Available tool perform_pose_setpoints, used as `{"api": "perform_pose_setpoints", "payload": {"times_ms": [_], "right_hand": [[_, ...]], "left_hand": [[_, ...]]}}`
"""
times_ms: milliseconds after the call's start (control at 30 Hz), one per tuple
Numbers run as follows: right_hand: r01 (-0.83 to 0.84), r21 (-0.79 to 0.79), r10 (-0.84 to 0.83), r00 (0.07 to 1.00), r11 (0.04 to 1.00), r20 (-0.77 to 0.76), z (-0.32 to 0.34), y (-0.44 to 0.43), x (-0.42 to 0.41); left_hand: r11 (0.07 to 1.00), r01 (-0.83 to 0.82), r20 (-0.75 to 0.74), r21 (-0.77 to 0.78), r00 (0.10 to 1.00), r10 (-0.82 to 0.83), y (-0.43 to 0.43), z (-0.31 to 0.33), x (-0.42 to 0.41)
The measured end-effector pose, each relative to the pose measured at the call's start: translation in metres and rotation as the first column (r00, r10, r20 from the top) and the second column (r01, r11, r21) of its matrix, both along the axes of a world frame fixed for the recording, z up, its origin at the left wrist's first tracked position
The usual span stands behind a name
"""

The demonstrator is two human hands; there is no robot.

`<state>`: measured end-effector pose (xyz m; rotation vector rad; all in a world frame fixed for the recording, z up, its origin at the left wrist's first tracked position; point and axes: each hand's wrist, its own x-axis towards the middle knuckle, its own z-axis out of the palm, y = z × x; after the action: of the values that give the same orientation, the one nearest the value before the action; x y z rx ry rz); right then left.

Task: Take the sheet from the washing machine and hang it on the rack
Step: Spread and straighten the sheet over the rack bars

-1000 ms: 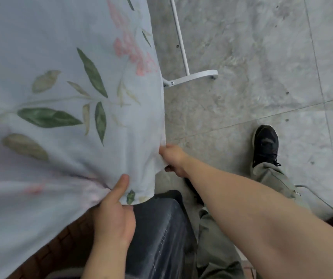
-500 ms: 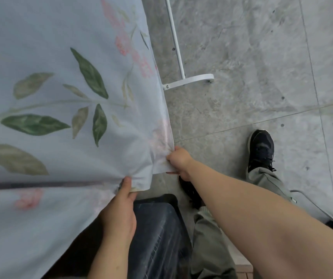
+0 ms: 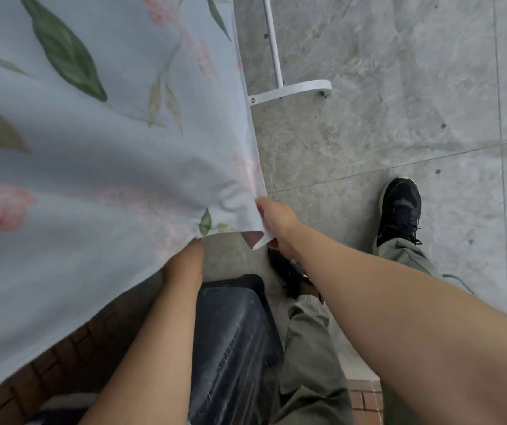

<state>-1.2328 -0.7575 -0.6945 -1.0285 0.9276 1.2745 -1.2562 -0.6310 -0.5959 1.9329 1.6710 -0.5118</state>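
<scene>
Nearest, a dark scuffed case [image 3: 230,348] stands between the two bare forearms, beside olive trousers [image 3: 310,348]; beyond it the left hand [image 3: 184,259] reaches under the lower hem of the sheet [image 3: 108,154], fingers hidden by cloth, so its grip cannot be told; the right hand [image 3: 276,222] pinches the sheet's bottom corner, fingers curled round the folded edge; the pale blue, leaf-printed sheet hangs spread across the left; a black shoe [image 3: 399,207] stands on the grey floor [image 3: 399,87]; farthest, the white foot of the rack [image 3: 292,90] shows just beside the sheet's side edge.

Right hand [image 3: 278,223] reaches forward pinching; left hand [image 3: 184,262], mostly hidden, perhaps grips.
</scene>
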Motion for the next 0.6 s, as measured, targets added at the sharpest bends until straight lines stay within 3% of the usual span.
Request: {"api": "perform_pose_setpoints", "payload": {"times_ms": [67,200,433,600], "right_hand": [[-0.065,0.011,0.064,0.997,0.998,0.039,-0.002,0.000,0.000],[-0.121,0.024,0.116,0.984,0.992,0.135,-0.002,-0.005,0.005],[-0.194,0.018,0.190,0.974,0.981,0.122,-0.012,-0.011,0.006],[-0.114,0.006,0.108,0.956,0.993,0.273,-0.018,-0.016,0.000]], "left_hand": [[1.000,0.024,0.082,0.016,0.996,-0.025,-0.008,-0.008,0.008],[0.968,0.247,0.261,0.052,0.932,-0.252,-0.021,-0.029,0.012],[0.959,0.277,0.249,-0.057,0.935,-0.255,-0.036,-0.046,0.002],[0.946,0.241,0.213,-0.216,0.957,-0.196,-0.039,-0.051,-0.006]]}}
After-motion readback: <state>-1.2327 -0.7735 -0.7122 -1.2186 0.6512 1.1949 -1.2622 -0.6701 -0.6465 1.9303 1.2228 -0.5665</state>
